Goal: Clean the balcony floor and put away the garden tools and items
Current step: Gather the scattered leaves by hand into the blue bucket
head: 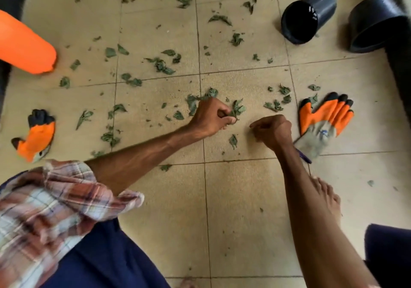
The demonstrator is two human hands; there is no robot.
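Left hand [211, 118]: grip closed on a crumpled green leaf [238, 110], pinched between thumb and fingers, down at floor level near the middle of the beige tiled balcony floor [244, 198].
Right hand [274, 132]: fingers curled into a fist just right of the left hand, knuckles up. Nothing visible inside it.
Scattered dry green leaf scraps [161, 65] cover most of the upper tiles, densest around centre. One small piece lies between the two hands, and the tiles nearest the person carry only a few bits.
Orange-and-grey work glove with black fingertips [324, 124]: flat on the floor, palm up, just beside the right wrist, cuff partly under the forearm.
Second matching orange glove [36, 136]: crumpled at the left edge, well apart from the first.
Two black plastic plant pots, top right, both tipped on their sides: smaller one [308, 17] with its mouth facing the camera, larger one [378, 23] next to it.
Orange plastic container [24, 45] lies at the left edge, partly out of frame.
Rolled plaid sleeve [55, 198] on the left arm; bare foot [327, 198] behind the right forearm.
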